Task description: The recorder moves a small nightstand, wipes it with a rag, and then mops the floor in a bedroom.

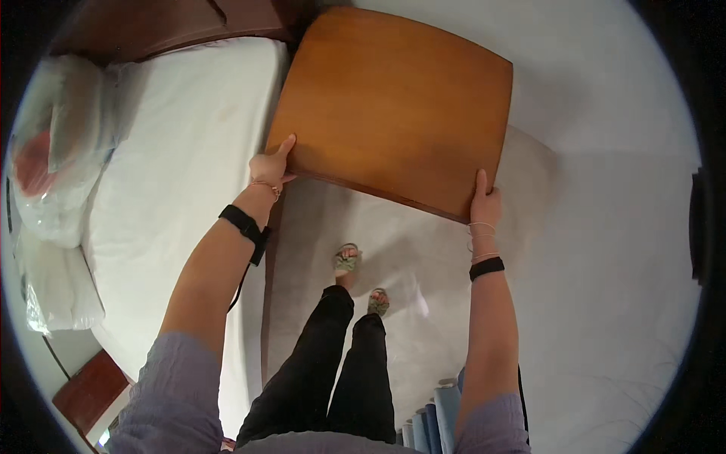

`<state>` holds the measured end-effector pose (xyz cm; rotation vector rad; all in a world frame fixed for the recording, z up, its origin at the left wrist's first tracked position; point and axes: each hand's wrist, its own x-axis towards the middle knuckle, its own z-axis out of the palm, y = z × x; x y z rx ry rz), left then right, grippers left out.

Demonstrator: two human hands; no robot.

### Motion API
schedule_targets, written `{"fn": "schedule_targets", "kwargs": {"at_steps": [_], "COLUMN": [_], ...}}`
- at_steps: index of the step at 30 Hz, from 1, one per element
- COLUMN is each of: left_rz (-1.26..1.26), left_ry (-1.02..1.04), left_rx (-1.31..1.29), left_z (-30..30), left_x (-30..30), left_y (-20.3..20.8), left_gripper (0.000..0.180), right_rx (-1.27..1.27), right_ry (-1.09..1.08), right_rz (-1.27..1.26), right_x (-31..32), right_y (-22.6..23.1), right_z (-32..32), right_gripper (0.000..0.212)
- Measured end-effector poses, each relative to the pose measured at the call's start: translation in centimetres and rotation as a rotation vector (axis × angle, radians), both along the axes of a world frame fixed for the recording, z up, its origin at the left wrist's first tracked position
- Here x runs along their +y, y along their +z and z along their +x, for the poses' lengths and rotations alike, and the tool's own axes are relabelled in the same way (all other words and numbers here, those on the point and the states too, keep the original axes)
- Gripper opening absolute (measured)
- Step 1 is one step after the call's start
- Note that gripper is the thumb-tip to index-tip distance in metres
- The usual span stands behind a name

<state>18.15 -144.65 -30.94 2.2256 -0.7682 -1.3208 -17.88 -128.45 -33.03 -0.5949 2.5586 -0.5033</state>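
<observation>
A brown wooden tabletop (401,106), with slightly curved sides and a smooth varnished surface, spans the space between my outstretched arms. My left hand (271,163) is closed on its near left corner, thumb on the upper face and fingers going under the edge. At the near right corner my right hand (485,203) grips in the same way, thumb up along the side. The fingers beneath are mostly hidden, as is whatever part lies below the top.
To the left lies a bed with a white mattress (174,151) and a dark wooden headboard (166,23). Plastic-wrapped bundles (64,151) rest along its far side. A pale wall (620,227) rises at the right. Blue and white upright items (446,408) stand near my right elbow.
</observation>
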Motion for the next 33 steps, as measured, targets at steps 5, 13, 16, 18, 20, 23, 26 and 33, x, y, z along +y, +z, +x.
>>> {"fn": "schedule_targets", "kwargs": {"at_steps": [5, 13, 16, 18, 20, 23, 26, 33], "left_rz": [0.012, -0.036, 0.008, 0.039, 0.033, 0.047, 0.002, 0.013], "left_ry": [-0.018, -0.058, -0.042, -0.036, -0.068, -0.032, -0.086, 0.020], "left_rx": [0.006, 0.129, 0.127, 0.122, 0.180, 0.135, 0.138, 0.227], "left_z": [-1.1, -0.2, -1.4, -1.5, -1.4, -1.5, -1.5, -0.9], "left_x": [-0.9, -1.0, -1.0, -0.9, -1.1, -1.4, -0.9, 0.3], "left_y": [0.3, -0.8, -0.2, -0.1, -0.1, 0.0, 0.2, -2.0], "left_gripper": [0.076, 0.073, 0.072, 0.072, 0.072, 0.073, 0.075, 0.086], "right_rx": [0.005, 0.010, 0.042, 0.004, -0.011, 0.011, 0.029, 0.442], "right_ry": [-0.043, 0.000, -0.026, -0.020, -0.012, -0.014, -0.001, 0.012], "right_rz": [-0.063, -0.079, -0.033, -0.114, -0.128, -0.139, -0.116, -0.321], "right_x": [-1.1, -3.2, -2.6, -2.4, -2.7, -3.1, -2.7, -1.0], "right_y": [-0.7, 0.4, 0.1, -0.2, -0.3, -0.3, 0.1, -0.7], "right_z": [-1.0, -1.5, -2.5, -3.1, -3.5, -3.4, -3.5, -1.0], "right_gripper": [0.087, 0.086, 0.086, 0.089, 0.090, 0.092, 0.092, 0.068]}}
